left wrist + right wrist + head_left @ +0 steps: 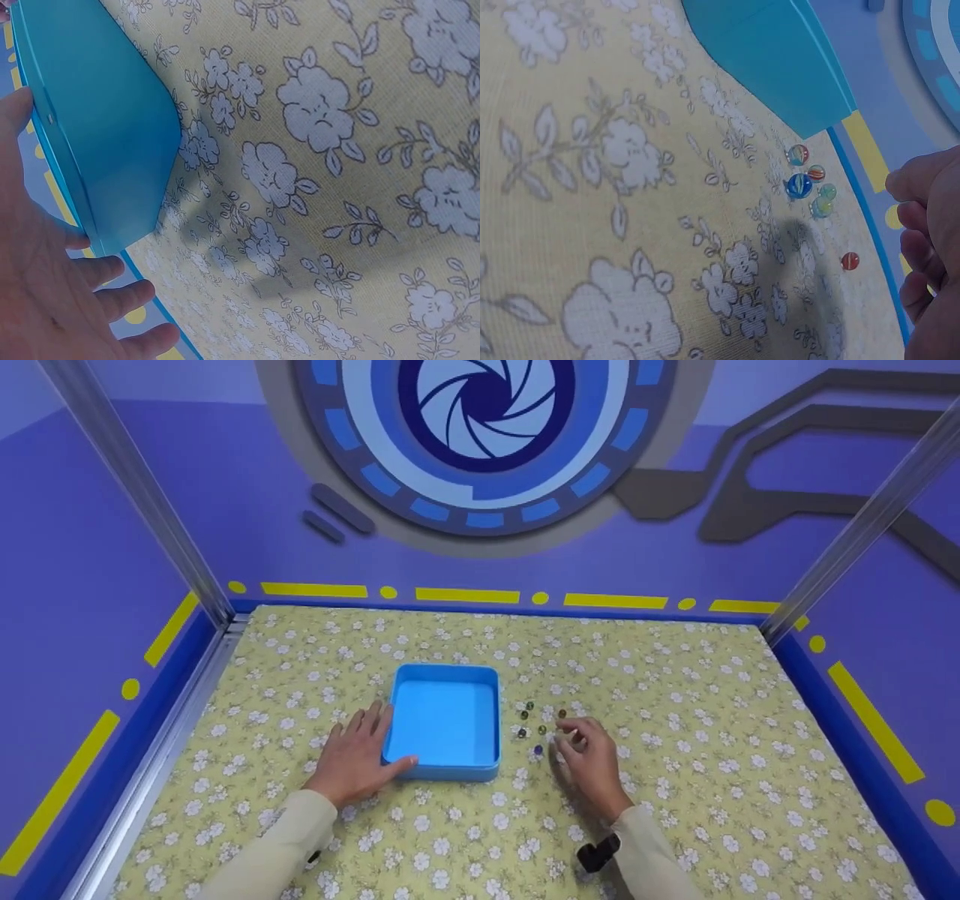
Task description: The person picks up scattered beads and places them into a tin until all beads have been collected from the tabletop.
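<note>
A square blue tray with raised walls stands on the flowered cloth, its inside bare. My left hand rests against its left side, fingers spread and fairly straight, thumb over the near rim. In the left wrist view, the fingertips are beside the tray's wall. Several small glass marbles lie right of the tray, among them a blue one and a red one. My right hand hovers just right of them, fingers loosely bent, with nothing visible between them.
A yellow cloth with white flowers covers the table. Purple-blue panels with yellow markings surround it at the back and sides. Metal posts rise at the back left and back right corners.
</note>
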`<state>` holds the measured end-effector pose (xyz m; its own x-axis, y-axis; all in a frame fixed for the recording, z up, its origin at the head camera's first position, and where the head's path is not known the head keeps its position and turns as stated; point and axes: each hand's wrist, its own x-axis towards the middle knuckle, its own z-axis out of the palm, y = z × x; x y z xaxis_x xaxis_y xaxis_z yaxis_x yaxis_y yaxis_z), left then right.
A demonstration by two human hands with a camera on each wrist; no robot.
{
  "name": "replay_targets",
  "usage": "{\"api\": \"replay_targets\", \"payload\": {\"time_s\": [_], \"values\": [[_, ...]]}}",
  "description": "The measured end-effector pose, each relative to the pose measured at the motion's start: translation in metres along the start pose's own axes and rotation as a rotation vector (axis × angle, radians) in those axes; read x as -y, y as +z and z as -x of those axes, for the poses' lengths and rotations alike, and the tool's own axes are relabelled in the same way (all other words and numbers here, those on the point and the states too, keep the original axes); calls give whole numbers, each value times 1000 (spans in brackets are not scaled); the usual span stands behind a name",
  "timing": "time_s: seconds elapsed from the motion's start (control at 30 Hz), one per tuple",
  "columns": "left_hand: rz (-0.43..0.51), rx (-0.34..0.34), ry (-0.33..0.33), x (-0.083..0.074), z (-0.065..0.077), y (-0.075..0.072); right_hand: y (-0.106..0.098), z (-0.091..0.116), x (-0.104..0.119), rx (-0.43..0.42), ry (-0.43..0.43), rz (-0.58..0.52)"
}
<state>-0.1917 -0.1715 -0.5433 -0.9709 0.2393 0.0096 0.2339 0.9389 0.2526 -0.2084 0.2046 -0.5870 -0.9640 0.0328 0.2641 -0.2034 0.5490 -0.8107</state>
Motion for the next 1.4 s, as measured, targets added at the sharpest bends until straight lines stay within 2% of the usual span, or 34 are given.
{"api": "replay_targets", "payload": {"time_s": [0.4, 0.9, 1.4], "values": [[-6, 1, 1, 1, 1, 0, 0, 0, 6, -8, -27, -5], [-11, -15, 9, 3, 1, 3, 2, -1, 15, -4, 8, -32], [5, 21, -19, -1, 0, 1, 4, -2, 23, 5, -35, -72]]}}
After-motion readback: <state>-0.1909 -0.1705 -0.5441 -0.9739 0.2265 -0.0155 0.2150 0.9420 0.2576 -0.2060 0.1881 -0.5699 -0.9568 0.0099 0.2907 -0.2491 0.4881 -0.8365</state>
